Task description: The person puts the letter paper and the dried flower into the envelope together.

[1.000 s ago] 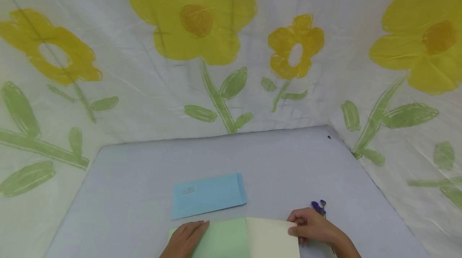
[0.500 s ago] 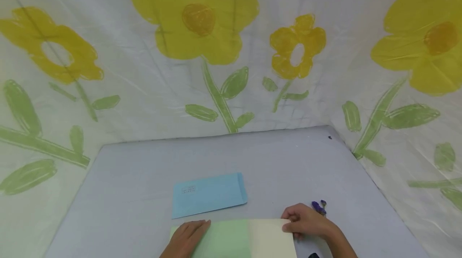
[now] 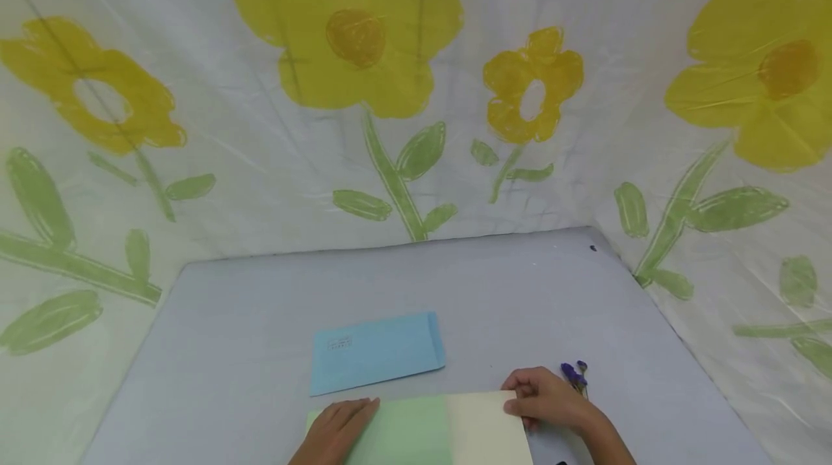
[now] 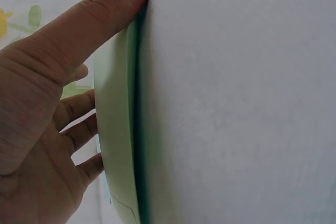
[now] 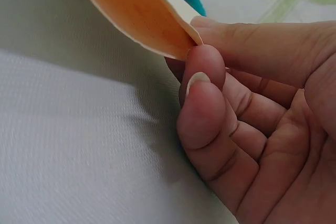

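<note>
On the grey table are laid a blue envelope, purple flowers to its right, and partly lifted green-and-cream paper in front.

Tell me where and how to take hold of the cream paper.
I'd pinch the cream paper by its right edge near the far corner, coming from the right, thumb on top and fingers beneath. That edge curves up off the table, leaving room underneath; the right hand pinches it there.

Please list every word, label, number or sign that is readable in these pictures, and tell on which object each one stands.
Blue envelope: small print near its upper left corner, too small to read.
No other text seen, including on the green-and-cream paper.
</note>
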Demonstrator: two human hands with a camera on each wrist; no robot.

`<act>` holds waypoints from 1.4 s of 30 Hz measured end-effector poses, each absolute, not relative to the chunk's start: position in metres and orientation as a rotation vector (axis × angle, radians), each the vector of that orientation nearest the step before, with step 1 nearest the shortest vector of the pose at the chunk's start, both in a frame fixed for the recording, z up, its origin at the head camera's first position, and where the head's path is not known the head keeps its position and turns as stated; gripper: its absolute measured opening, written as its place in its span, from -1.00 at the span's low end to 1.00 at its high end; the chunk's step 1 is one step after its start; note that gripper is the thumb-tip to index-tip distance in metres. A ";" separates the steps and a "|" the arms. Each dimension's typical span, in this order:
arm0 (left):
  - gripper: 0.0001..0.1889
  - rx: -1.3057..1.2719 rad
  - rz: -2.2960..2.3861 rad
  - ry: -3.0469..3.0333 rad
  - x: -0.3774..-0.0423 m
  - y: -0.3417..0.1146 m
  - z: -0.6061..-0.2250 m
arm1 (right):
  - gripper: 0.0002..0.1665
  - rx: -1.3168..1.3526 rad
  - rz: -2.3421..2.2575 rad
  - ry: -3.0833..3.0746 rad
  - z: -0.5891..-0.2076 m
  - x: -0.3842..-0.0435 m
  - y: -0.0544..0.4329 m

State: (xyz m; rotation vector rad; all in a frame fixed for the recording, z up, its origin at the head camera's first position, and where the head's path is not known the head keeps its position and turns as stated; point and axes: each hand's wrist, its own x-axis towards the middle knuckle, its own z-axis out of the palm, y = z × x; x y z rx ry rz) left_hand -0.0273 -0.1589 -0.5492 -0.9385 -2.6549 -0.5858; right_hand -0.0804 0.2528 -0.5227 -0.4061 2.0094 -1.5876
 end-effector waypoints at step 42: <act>-0.03 -0.937 -0.597 -2.629 -0.027 -0.159 -0.550 | -0.81 -0.460 -1.634 2.034 -0.529 -0.079 0.213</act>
